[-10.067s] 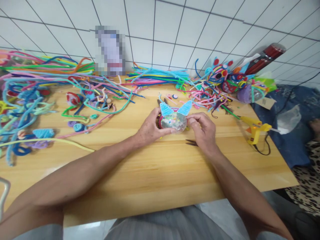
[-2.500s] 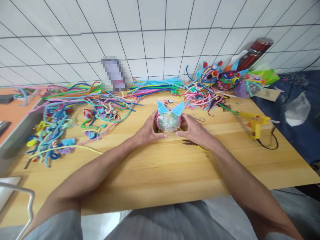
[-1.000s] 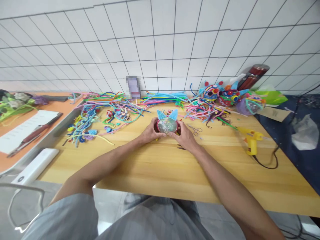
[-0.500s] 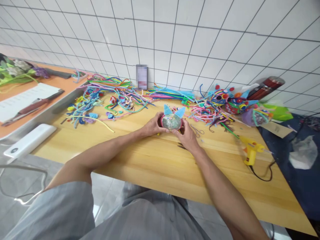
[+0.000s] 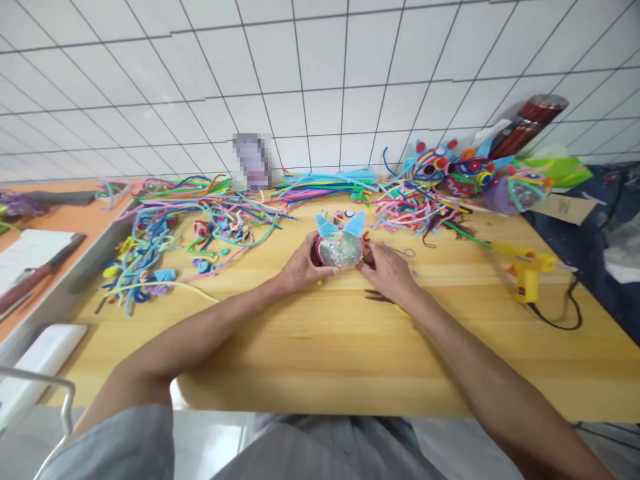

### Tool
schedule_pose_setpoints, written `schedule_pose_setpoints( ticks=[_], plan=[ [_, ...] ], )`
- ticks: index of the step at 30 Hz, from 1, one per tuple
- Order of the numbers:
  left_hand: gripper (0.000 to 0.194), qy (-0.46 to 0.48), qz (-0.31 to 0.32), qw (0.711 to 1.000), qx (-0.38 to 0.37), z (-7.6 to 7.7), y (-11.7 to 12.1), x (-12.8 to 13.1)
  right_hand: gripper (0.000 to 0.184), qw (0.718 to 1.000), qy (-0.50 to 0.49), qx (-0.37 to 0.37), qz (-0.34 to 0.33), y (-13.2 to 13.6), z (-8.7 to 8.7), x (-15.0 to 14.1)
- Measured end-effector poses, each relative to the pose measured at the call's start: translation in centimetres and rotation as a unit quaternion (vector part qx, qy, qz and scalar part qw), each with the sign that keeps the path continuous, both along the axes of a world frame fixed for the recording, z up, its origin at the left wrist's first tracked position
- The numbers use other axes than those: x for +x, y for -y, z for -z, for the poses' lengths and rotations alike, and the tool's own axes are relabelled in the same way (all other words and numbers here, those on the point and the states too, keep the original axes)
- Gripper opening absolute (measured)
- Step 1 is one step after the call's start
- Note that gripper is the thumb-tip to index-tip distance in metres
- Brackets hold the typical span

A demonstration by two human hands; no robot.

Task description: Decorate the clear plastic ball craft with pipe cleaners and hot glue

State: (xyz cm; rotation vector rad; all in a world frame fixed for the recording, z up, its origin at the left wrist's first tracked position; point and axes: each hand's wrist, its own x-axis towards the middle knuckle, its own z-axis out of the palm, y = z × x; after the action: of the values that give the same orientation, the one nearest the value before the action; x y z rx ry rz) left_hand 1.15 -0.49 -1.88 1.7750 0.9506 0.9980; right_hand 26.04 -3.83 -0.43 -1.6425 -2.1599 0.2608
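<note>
A rounded clear craft figure [image 5: 341, 251] with a reddish rim and two pointed blue pipe-cleaner ears is held just over the wooden table. My left hand [image 5: 301, 268] curves around its left side, thumb along the lower edge. On the opposite side, my right hand [image 5: 390, 272] grips the rim with bent fingers; part of those fingertips is hidden. Dark-jawed pliers [image 5: 379, 296] lie beneath my right wrist, and small scissors [image 5: 407, 253] are partly covered behind that hand. A tiny yellow bit [image 5: 320, 283] rests below the figure.
Pipe cleaners [image 5: 330, 183] line the wall, with curled pieces [image 5: 150, 250] at left. Finished-looking figures [image 5: 429, 165] stand back right beside a red-brown flask [image 5: 530, 123]. A yellow glue gun [image 5: 527, 267] with a cord sits right. A phone [image 5: 253, 162] leans on the wall.
The view has shifted, so the table sits differently in frame. My right hand has slid outward along the figure's right edge, its thumb no longer under the front. Both hands still hold the figure.
</note>
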Motion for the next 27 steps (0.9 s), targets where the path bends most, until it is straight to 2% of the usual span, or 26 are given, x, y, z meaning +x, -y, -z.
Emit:
schedule_pose_setpoints(
  ticks=[3,11,16,19,23,27],
  plan=[
    [0.102,0.014,0.024,1.0,-0.003,0.1,-0.7,0.0,0.027,0.999,0.032,-0.025,0.031,0.3,-0.4,-0.4],
    [0.098,0.0,0.109,0.994,0.025,-0.6,-3.0,-0.1,0.02,0.995,0.036,0.028,0.093,0.7,0.6,-1.3],
    [0.096,-0.005,0.098,0.994,0.039,-0.5,-3.1,-0.1,0.018,0.996,0.019,0.027,0.084,0.6,0.8,-0.8],
    [0.097,-0.007,0.088,0.995,0.039,-0.5,-2.9,0.0,0.027,0.997,-0.005,0.007,0.073,0.6,0.0,-0.3],
    [0.097,-0.018,0.063,0.997,0.037,-0.6,-2.6,0.1,0.056,0.996,-0.085,-0.01,0.018,0.8,-1.1,0.3],
    [0.099,-0.011,0.057,0.998,0.022,-0.8,-2.2,0.2,0.064,0.992,-0.125,-0.007,0.001,0.8,-0.8,0.2]
  ],
)
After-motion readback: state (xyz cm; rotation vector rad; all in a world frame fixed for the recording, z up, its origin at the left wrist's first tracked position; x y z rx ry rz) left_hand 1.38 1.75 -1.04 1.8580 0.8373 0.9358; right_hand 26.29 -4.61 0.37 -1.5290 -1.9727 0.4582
